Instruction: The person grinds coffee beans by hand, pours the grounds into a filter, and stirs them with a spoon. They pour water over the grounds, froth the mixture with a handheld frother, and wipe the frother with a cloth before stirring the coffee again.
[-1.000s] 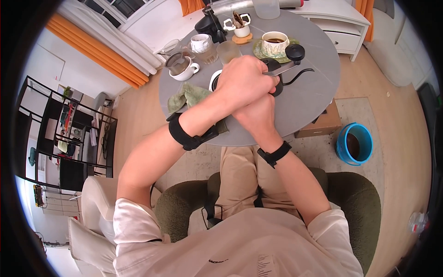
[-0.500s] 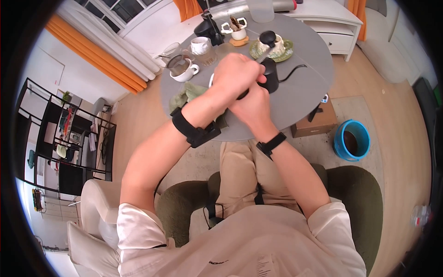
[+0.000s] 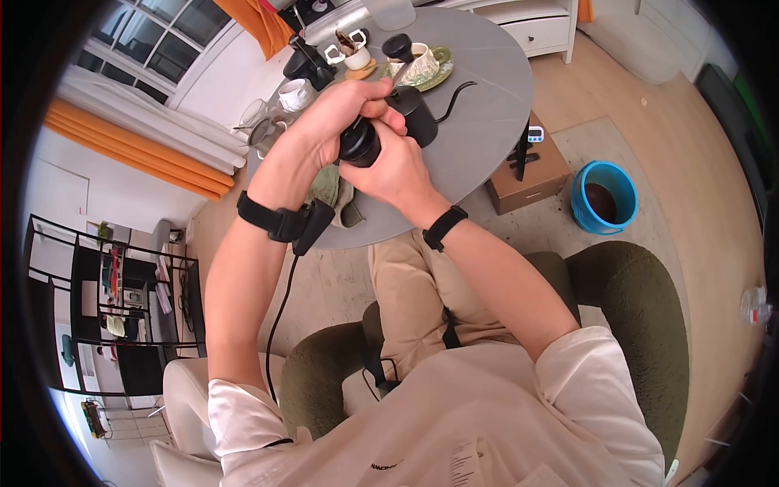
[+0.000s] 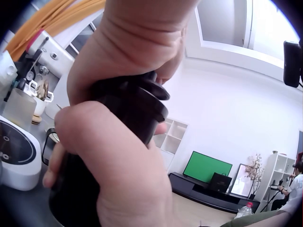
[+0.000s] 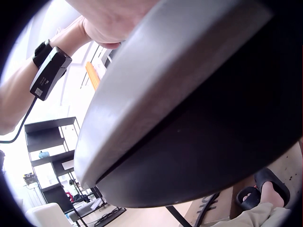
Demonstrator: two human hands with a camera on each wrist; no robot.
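Note:
In the head view my left hand (image 3: 339,112) curls over the upper end of a black hand coffee grinder (image 3: 359,146). Its metal crank with a round black knob (image 3: 398,47) juts out past those fingers. My right hand (image 3: 395,170) wraps round the grinder's body from the right. The left wrist view shows the grinder (image 4: 137,111) tilted, a thin disc at its top end under the left palm and a thumb across its side. Just beyond the hands stands a black gooseneck kettle (image 3: 415,118). A crumpled green cloth (image 3: 326,188) lies below the left wrist.
Past the knob, a coffee cup (image 3: 422,66) sits on a green plate (image 3: 442,75). Glassware and a strainer (image 3: 264,134) stand at the table's left. A white scale (image 4: 21,161) shows in the left wrist view. A blue bucket (image 3: 604,195) and a cardboard box (image 3: 527,183) are on the floor.
The view has turned, shifting the table leftward. My hands have drawn apart slightly, exposing the black grinder between them. The crank knob first swung left, and it still points away from me.

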